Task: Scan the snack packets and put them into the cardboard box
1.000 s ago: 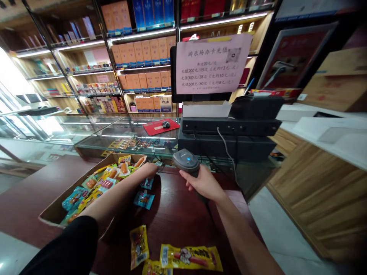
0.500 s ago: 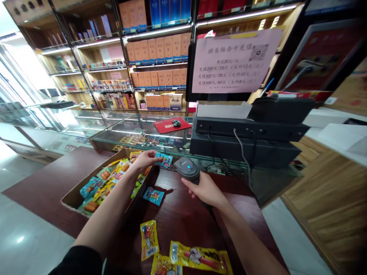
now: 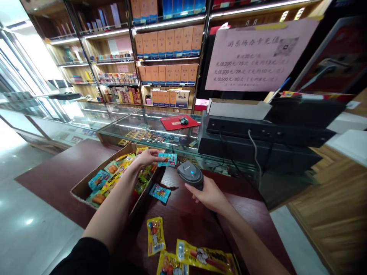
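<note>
Between the fingertips of my left hand is a small blue snack packet, held up by the far right corner of a cardboard box. My right hand grips the handle of a grey barcode scanner with a small blue light on top. The scanner's head is close to the held packet, a short gap apart. On the dark red table below lies another blue packet. Nearer to me are a yellow packet, a second yellow packet and a long yellow sausage packet.
The box holds many snack packets. Behind the table runs a glass counter with a red mouse pad and a mouse. A black machine with cables stands at the right, below a pink paper sign.
The view has shifted, so the scene sits slightly further right. The packet in my left hand now faces me more squarely. My right hand still holds the scanner.
</note>
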`<state>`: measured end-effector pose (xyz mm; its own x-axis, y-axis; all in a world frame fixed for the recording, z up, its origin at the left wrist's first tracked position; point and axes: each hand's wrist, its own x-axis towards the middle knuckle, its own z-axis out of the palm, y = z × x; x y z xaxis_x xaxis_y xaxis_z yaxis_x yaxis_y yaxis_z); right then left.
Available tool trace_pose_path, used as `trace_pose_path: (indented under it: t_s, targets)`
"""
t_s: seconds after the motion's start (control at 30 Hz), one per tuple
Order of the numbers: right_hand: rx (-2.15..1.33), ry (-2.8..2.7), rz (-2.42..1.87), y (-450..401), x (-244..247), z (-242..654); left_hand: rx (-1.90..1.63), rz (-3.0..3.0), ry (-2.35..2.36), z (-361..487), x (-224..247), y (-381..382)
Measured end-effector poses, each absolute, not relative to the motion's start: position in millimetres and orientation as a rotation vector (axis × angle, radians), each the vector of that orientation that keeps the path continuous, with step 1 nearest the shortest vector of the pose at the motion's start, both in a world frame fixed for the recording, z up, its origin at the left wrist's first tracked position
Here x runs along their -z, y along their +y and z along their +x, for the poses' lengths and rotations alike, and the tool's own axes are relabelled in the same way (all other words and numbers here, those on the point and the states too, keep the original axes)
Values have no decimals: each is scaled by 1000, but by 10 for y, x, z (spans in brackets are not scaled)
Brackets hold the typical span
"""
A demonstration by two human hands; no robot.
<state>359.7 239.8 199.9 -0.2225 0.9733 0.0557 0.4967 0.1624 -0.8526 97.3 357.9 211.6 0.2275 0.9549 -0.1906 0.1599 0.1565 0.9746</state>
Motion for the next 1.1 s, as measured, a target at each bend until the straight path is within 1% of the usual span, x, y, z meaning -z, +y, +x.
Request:
trace_pose_path:
  t_s: [0.8,1.1]
  targets:
    - [-1003,-1811,-1370,2401,-2002,3630,-722,1354,1174,992,-2089,3572]
    - [-1026,-1795,-1369,2412,-1973,3629,-750,1286,1141,1012,-2093,3554]
